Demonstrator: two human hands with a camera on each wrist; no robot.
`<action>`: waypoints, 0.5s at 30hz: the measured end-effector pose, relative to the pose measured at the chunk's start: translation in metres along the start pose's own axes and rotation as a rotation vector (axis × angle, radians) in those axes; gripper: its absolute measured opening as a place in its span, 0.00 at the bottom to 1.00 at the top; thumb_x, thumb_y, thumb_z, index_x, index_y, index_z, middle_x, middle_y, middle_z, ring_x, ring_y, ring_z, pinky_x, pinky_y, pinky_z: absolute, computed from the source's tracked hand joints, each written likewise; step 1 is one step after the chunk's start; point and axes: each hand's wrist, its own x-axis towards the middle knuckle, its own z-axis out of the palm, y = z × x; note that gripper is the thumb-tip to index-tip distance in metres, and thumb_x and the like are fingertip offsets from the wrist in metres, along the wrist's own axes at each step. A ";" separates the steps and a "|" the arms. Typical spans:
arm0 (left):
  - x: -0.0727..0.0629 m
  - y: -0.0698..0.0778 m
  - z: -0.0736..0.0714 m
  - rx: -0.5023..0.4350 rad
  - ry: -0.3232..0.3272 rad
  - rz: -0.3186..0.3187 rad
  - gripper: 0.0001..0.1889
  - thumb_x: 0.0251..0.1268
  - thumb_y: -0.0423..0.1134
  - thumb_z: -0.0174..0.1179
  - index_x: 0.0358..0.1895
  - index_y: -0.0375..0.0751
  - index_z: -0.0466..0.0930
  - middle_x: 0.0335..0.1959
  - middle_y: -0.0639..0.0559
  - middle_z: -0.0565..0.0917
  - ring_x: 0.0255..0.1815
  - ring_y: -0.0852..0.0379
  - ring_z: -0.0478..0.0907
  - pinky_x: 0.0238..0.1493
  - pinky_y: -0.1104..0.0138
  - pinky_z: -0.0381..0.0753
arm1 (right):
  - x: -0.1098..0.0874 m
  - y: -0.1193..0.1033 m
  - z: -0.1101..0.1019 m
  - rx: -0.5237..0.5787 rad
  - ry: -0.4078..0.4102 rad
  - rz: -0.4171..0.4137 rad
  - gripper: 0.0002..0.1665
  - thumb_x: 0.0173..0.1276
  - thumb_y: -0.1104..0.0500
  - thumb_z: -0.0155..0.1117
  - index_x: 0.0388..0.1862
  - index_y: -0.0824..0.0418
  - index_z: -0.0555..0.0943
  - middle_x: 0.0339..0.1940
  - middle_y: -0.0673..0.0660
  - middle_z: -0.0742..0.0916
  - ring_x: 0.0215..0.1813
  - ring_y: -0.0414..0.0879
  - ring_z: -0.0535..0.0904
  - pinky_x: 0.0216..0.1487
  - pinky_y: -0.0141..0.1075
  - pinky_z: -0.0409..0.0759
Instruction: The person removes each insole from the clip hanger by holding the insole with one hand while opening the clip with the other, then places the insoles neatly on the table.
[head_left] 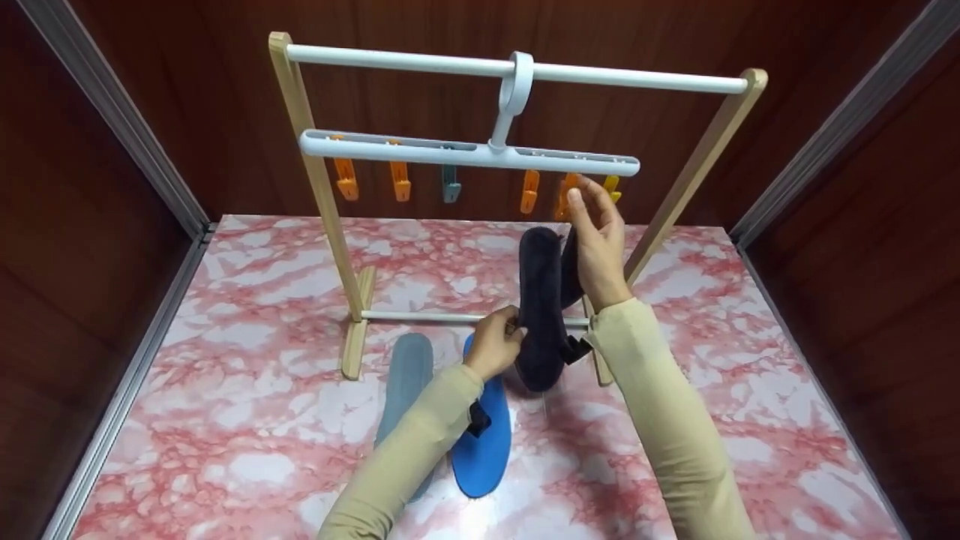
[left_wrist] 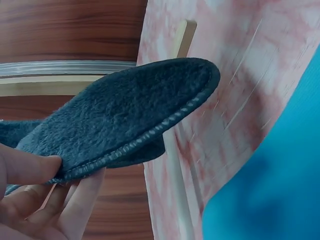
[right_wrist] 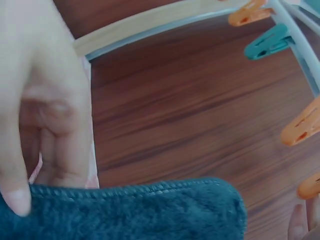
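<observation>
My left hand [head_left: 499,345] pinches the edge of a dark fuzzy insole [head_left: 540,300] between thumb and fingers, about midway along it. In the left wrist view, the stitched rim of this insole [left_wrist: 125,110] shows clearly. Behind it, a second dark insole [head_left: 571,270] stands partly hidden by the first one and by my right hand [head_left: 600,244]. That hand is raised to the hanger, its thumb and fingertips pinching an orange clip [head_left: 566,196]. Fingers [right_wrist: 297,222] at this clip appear in the right wrist view's lower corner. The white clip hanger [head_left: 442,154] carries several clips.
A white rod [head_left: 622,76] on a wooden stand [head_left: 324,187] holds the hanger. Below, a grey insole [head_left: 409,375] and a blue insole [head_left: 484,457] lie on the pink marbled surface [head_left: 247,420]. Brown wood-look panels [head_left: 862,165] surround it on three sides.
</observation>
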 end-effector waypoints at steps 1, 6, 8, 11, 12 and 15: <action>-0.002 0.000 0.000 -0.003 -0.001 -0.007 0.02 0.65 0.29 0.57 0.37 0.33 0.78 0.27 0.49 0.77 0.28 0.60 0.70 0.32 0.69 0.72 | 0.000 0.000 0.000 0.007 0.000 0.003 0.22 0.73 0.61 0.54 0.62 0.69 0.70 0.51 0.55 0.80 0.56 0.49 0.74 0.62 0.37 0.71; -0.013 -0.001 0.003 -0.010 -0.008 -0.011 0.02 0.62 0.28 0.59 0.35 0.32 0.77 0.24 0.52 0.75 0.26 0.62 0.69 0.30 0.71 0.70 | 0.000 0.001 -0.001 0.049 -0.015 0.020 0.23 0.74 0.60 0.53 0.64 0.68 0.70 0.54 0.56 0.79 0.58 0.50 0.75 0.63 0.42 0.72; -0.017 -0.001 0.004 -0.016 -0.034 -0.019 0.02 0.62 0.29 0.59 0.35 0.32 0.78 0.24 0.51 0.76 0.25 0.61 0.69 0.29 0.70 0.69 | 0.000 0.001 -0.001 0.047 -0.023 0.029 0.23 0.73 0.60 0.53 0.64 0.67 0.70 0.54 0.56 0.79 0.58 0.48 0.75 0.64 0.42 0.72; -0.023 0.000 0.006 -0.037 -0.071 -0.036 0.03 0.62 0.29 0.60 0.37 0.32 0.79 0.27 0.47 0.79 0.28 0.60 0.73 0.32 0.70 0.73 | 0.000 0.002 -0.001 0.045 -0.035 0.037 0.23 0.73 0.59 0.54 0.64 0.66 0.71 0.56 0.56 0.79 0.58 0.47 0.75 0.65 0.42 0.71; -0.025 0.000 0.007 -0.049 -0.087 -0.044 0.03 0.61 0.29 0.60 0.37 0.32 0.78 0.28 0.46 0.79 0.29 0.60 0.73 0.32 0.70 0.73 | 0.000 0.002 -0.001 0.046 -0.040 0.038 0.23 0.73 0.59 0.54 0.65 0.66 0.71 0.56 0.56 0.79 0.58 0.47 0.75 0.65 0.42 0.71; -0.030 0.001 0.010 -0.086 -0.136 -0.066 0.03 0.60 0.28 0.61 0.35 0.31 0.77 0.28 0.48 0.79 0.30 0.61 0.74 0.32 0.72 0.73 | 0.001 0.002 -0.003 0.051 -0.054 0.043 0.24 0.73 0.60 0.54 0.65 0.67 0.70 0.58 0.57 0.79 0.60 0.48 0.75 0.66 0.42 0.70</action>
